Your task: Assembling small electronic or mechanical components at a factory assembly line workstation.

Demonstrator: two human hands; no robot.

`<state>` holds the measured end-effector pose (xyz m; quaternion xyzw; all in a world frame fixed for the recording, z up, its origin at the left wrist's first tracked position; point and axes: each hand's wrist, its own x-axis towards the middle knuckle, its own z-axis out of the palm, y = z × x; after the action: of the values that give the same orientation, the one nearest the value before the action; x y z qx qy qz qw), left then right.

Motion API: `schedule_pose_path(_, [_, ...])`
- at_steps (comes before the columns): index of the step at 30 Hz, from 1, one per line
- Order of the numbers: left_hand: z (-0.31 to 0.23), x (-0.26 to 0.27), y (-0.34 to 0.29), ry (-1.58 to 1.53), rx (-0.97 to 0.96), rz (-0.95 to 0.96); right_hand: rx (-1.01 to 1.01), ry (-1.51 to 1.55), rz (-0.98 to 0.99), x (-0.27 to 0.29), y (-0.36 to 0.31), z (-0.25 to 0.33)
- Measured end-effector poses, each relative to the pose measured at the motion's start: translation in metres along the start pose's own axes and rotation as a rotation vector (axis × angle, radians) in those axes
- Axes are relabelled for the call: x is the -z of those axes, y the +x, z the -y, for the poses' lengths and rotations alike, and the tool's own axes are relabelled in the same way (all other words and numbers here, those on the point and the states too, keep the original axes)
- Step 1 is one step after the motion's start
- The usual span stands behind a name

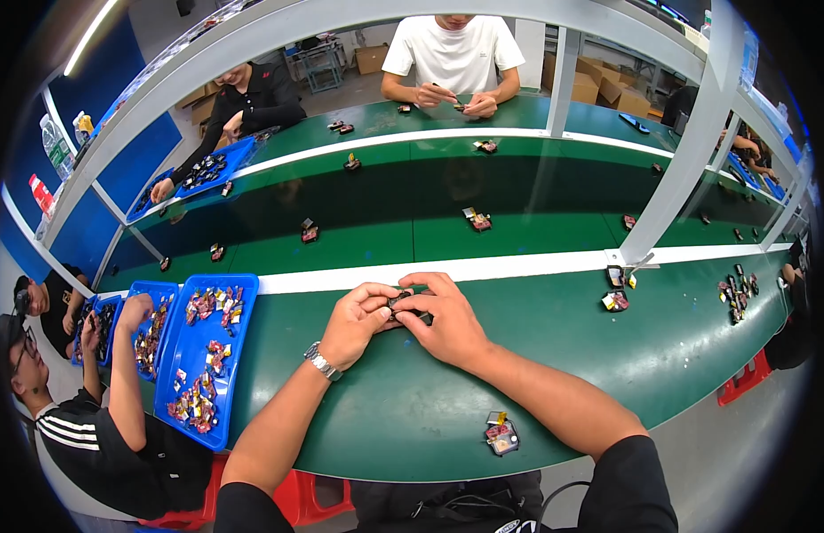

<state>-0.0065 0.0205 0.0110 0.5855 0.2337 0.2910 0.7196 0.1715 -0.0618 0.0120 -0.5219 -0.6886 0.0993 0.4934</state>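
My left hand (351,327), with a metal-band watch (323,361) on its wrist, and my right hand (449,322) meet above the green table (358,426). Between their fingertips they both grip a small black plastic part (399,301), mostly hidden by the fingers. Near my right forearm lies a small black-cased electronic assembly (501,437) with a reddish board and a yellow piece. Left of my left forearm, a blue tray (191,351) holds several clumps of similar red, black and yellow pieces.
A second blue tray (154,291) sits beside a co-worker (127,391) at the left. Beyond a white rail (518,269), small assemblies lie spaced along a green belt (385,235). A grey post (678,151) rises at right. Opposite, a person in white (453,58) handles a small part.
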Motion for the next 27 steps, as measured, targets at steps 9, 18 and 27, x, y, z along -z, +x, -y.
schedule_pose_path(9, [-0.004, -0.003, -0.001, 0.014, 0.006, -0.025, -0.013, 0.124, 0.035, 0.005, 0.003, 0.001])
schedule_pose_path(18, [-0.001, -0.003, 0.003, -0.066, -0.012, 0.043, -0.216, -0.656, -0.330, 0.067, 0.051, -0.130])
schedule_pose_path(27, [0.003, 0.010, -0.003, -0.088, -0.027, 0.040, -0.363, -0.305, 0.162, 0.072, 0.013, -0.029])
